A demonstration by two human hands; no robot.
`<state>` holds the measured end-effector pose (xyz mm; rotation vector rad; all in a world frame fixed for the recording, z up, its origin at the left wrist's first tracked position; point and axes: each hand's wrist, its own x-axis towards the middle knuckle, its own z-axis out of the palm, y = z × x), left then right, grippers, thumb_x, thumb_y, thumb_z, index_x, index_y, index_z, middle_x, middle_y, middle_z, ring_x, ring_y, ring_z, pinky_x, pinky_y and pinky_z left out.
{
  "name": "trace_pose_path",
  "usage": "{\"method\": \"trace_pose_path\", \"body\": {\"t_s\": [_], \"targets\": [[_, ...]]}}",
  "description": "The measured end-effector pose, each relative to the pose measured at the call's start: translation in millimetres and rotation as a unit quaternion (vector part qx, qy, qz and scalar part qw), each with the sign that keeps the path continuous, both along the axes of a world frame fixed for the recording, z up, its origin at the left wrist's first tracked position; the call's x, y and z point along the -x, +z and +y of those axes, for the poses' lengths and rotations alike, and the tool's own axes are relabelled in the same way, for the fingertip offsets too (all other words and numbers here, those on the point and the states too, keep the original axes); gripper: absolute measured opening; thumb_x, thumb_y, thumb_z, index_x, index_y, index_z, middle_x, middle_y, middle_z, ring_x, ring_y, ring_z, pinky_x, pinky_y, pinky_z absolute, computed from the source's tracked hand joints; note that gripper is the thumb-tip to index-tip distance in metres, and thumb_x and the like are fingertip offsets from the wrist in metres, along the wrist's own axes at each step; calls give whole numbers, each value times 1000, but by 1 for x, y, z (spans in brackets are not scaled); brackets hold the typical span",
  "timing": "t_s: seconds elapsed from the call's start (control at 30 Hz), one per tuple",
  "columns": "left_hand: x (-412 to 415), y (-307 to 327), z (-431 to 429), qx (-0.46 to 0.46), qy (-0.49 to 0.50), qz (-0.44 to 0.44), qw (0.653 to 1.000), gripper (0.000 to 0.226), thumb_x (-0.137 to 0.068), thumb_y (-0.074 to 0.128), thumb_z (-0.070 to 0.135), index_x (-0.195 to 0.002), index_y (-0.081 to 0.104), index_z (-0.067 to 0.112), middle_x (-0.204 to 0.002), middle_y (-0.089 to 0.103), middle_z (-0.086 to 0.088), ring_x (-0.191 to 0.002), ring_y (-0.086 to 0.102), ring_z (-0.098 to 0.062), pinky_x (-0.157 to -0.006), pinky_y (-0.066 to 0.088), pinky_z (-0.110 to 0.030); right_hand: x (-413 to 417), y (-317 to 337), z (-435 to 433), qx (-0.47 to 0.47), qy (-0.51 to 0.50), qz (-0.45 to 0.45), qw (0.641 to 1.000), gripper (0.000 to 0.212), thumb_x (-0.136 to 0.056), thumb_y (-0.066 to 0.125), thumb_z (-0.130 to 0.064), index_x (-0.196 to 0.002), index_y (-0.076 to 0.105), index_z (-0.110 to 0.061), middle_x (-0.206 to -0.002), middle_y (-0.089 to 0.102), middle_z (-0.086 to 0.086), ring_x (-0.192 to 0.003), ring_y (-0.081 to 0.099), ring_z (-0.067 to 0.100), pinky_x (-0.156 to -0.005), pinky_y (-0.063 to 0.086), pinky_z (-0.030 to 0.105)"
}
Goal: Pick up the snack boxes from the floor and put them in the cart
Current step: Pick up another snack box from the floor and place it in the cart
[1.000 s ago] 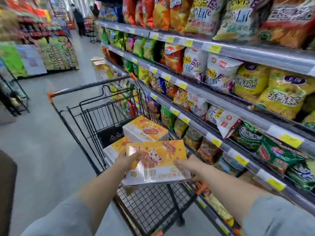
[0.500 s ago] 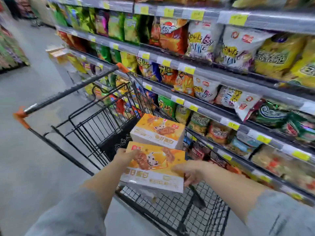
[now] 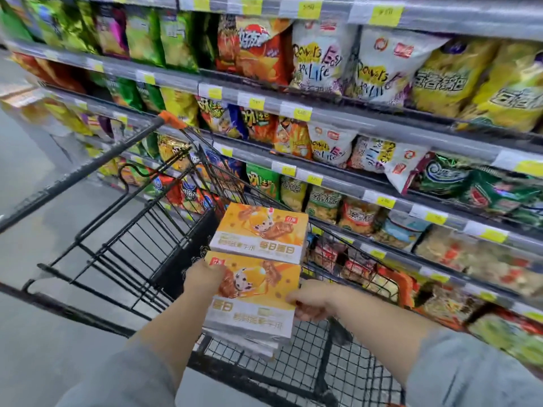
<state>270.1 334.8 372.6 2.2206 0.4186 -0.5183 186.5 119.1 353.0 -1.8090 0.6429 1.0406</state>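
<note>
1. The left hand (image 3: 205,279) grips the far left corner of an orange snack box (image 3: 255,298); the right hand (image 3: 311,301) clasps its right edge.
2. The held box hangs inside the black wire cart (image 3: 141,230), above the mesh floor, with more packaging beneath it.
3. A second matching box (image 3: 261,230) sits just beyond, touching its far edge.
4. Shelves of snack bags (image 3: 352,71) stand beside the cart.
</note>
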Motion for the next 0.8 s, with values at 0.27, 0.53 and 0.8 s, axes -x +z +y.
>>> {"method": "trace_pose_path", "body": {"t_s": [0.27, 0.53, 0.8], "targets": [[27, 28, -98, 90, -107, -116, 983, 36, -94, 55, 20, -130, 53, 13, -126, 55, -15, -62, 65, -19, -47, 51, -22, 26, 28, -62, 57, -52, -96, 992, 22, -91, 55, -33, -87, 51, -12, -83, 59, 8, -62, 53, 18, -50, 37, 23], [85, 61, -225, 137, -244, -129, 951, 26, -95, 52, 12, -120, 56, 15, -81, 54, 12, -63, 50, -6, -56, 42, -18, 102, 70, -160, 100, -156, -164, 969, 31, -95, 54, -32, -70, 52, -13, -73, 58, 6, -58, 53, 17, -54, 39, 22], [192, 76, -354, 170, -353, -131, 911, 28, -95, 49, 11, -122, 56, 12, -90, 53, 8, -62, 48, -6, -45, 40, -8, 222, 73, -268, 121, -261, -184, 940, 21, -94, 54, -29, -82, 55, -12, -73, 57, 3, -50, 52, 9, -45, 35, 19]]}}
